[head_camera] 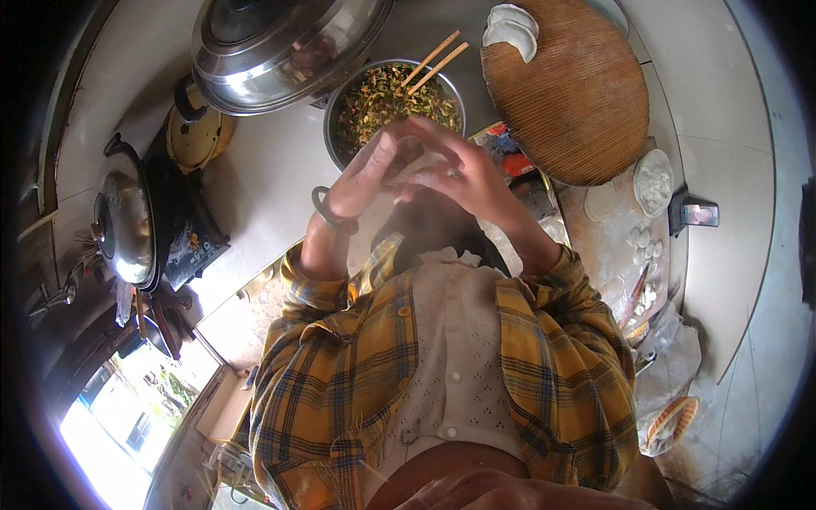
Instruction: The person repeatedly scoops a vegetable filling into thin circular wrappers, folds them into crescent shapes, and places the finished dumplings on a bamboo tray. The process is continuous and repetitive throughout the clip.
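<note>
My left hand, with a dark bangle at the wrist, meets my right hand in front of my chest. Between them is a pale, thin dough wrapper, partly hidden by fingers; whether it holds filling I cannot tell. Just beyond my hands is a metal bowl of chopped vegetable filling. A pair of wooden chopsticks rests in it. Farther right, folded dumplings lie at the edge of a round, ridged wooden board.
A large lidded steel pot stands behind the bowl, and a lidded pan at left. On the right, a floured work surface bears a bowl of flour, a flat wrapper, several dough pieces and a rolling pin. A phone stands beyond.
</note>
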A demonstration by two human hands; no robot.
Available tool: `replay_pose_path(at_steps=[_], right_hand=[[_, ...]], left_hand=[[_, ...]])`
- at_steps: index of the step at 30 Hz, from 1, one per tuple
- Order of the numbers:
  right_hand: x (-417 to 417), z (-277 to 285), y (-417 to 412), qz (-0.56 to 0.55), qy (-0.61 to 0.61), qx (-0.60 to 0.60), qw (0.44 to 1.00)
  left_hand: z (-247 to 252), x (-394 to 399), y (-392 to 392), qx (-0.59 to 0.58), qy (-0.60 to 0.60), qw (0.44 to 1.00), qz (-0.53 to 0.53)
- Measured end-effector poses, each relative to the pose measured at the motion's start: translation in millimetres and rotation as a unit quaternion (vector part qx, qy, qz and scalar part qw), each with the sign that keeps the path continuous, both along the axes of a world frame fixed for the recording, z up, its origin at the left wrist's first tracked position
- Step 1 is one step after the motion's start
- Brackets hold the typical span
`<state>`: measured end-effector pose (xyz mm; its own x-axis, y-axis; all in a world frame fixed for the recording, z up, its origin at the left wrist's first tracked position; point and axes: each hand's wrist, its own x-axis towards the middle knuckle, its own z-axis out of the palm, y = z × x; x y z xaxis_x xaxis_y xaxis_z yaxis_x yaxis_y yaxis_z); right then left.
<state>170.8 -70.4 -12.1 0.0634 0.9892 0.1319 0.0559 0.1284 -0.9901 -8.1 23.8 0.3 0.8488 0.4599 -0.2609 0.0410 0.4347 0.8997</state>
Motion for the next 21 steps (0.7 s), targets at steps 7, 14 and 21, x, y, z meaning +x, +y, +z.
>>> replay_pose_path(at_steps=[7, 14, 21], right_hand=[[2.1, -2.9, -1.1, -0.024, 0.055, -0.022, 0.998], [-3.2, -2.1, -2.6, -0.045, 0.159, -0.053, 0.985], [-11.5, -1.5, -9.4, -0.085, 0.071, -0.041, 0.993]], left_hand=[[36.6, 0.7, -6.4, 0.115, 0.037, 0.992, 0.02], [-21.7, -2.4, -7.0, 0.178, -0.128, 0.969, 0.113], [-39.5, 6.3, -40.0, -0.067, -0.105, 0.988, 0.089]])
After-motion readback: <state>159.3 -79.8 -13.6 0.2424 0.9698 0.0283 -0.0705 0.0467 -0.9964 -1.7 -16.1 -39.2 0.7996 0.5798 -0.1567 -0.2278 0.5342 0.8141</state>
